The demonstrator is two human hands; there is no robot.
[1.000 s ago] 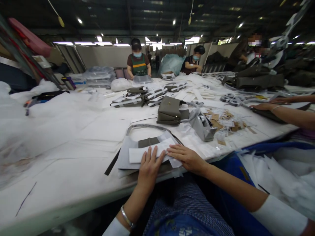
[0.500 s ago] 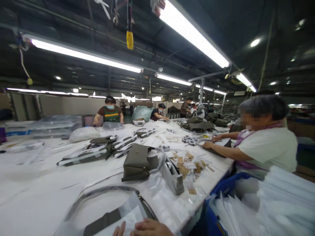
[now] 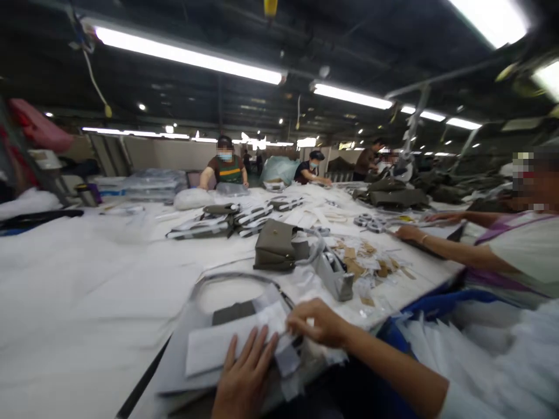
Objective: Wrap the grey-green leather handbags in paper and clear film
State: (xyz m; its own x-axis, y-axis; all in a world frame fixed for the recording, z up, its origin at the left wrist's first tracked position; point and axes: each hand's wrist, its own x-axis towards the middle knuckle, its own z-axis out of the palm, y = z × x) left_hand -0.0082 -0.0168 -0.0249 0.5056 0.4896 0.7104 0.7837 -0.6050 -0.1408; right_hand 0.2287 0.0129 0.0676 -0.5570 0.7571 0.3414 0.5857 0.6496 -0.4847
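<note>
My left hand lies flat with fingers spread, pressing on a folded white sheet. The sheet rests over a flat grey-olive bag on the near part of the table. A looped strap in pale wrapping arches beyond it. My right hand is closed in a pinch at the sheet's right end; what its fingertips hold is too blurred to make out. Beyond my hands, an olive handbag stands upright beside a grey wrapped bag with its handle raised.
Brown paper tags are scattered to the right on the white table. A blue bin full of white sheets stands at the lower right. At the right edge a co-worker's hand rests on dark material. Wrapped pieces lie farther back.
My view has turned left and tilted down, so more of my arms and the bag show. My hands have separated: the left lies flat on the sheet, the right is at its right end.
</note>
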